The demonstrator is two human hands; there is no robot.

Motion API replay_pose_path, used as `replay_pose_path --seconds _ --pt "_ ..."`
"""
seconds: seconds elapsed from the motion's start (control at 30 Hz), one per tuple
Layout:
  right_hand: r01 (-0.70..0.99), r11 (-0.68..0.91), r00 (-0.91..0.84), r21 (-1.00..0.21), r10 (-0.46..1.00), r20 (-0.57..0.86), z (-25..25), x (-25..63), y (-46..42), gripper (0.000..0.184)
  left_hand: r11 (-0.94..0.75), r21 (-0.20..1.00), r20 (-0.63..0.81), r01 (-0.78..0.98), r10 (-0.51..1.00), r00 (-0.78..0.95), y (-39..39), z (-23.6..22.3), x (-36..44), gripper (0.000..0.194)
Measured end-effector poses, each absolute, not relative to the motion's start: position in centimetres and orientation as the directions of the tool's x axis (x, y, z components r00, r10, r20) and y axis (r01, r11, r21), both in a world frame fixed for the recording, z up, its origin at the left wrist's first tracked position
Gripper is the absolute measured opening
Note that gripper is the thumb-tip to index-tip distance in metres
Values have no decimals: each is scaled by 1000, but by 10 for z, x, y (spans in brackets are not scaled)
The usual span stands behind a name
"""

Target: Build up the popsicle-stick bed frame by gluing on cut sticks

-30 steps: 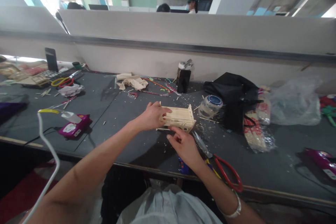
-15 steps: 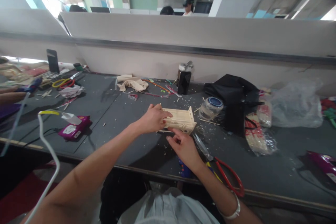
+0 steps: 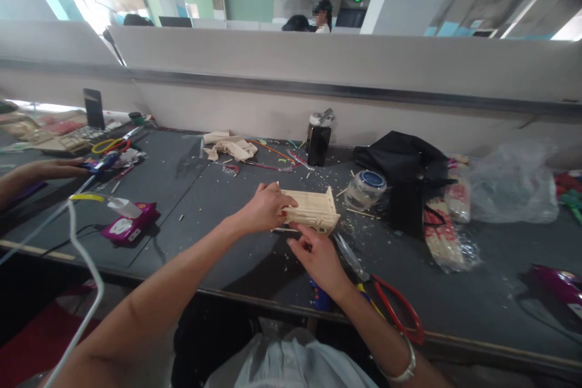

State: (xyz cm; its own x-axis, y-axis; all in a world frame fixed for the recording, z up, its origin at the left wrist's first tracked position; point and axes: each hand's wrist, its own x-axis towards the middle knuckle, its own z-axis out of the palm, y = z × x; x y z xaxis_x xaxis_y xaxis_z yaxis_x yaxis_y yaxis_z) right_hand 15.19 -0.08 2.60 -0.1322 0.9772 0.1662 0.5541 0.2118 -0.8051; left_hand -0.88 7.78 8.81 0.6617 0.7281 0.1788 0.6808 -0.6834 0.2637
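Observation:
A small model built of pale wooden sticks [image 3: 313, 203] lies on the dark table in front of me. My left hand [image 3: 267, 207] is closed round its left end, thumb and fingers over the sticks. My right hand [image 3: 318, 254] is at the model's near side, with the index fingertip touching the lower edge and the other fingers curled. Whether a small piece sits under that fingertip I cannot make out. Beside my right wrist lie scissors with red handles [image 3: 398, 303], their blades toward the model. A blue tool [image 3: 319, 296] is partly hidden beside my forearm.
A lidded clear jar [image 3: 365, 189] and a black bag [image 3: 404, 157] stand to the right, by packs of sticks [image 3: 443, 233]. A phone [image 3: 319, 145] leans at the back. On the left are a purple power strip [image 3: 130, 224] and a co-worker's hand [image 3: 50, 173] near a blue glue gun [image 3: 102, 162].
My hands and the stick model stay nearly in place. At the left, the co-worker's hand and the blue glue gun have shifted to the right, and the view has tilted slightly.

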Motion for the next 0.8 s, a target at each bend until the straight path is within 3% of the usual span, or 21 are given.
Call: replay_pose_path --seconds 0.8 --pt "547 226 -130 -806 974 185 30 150 -1 33 -680 263 193 685 733 653 77 86 -9 32"
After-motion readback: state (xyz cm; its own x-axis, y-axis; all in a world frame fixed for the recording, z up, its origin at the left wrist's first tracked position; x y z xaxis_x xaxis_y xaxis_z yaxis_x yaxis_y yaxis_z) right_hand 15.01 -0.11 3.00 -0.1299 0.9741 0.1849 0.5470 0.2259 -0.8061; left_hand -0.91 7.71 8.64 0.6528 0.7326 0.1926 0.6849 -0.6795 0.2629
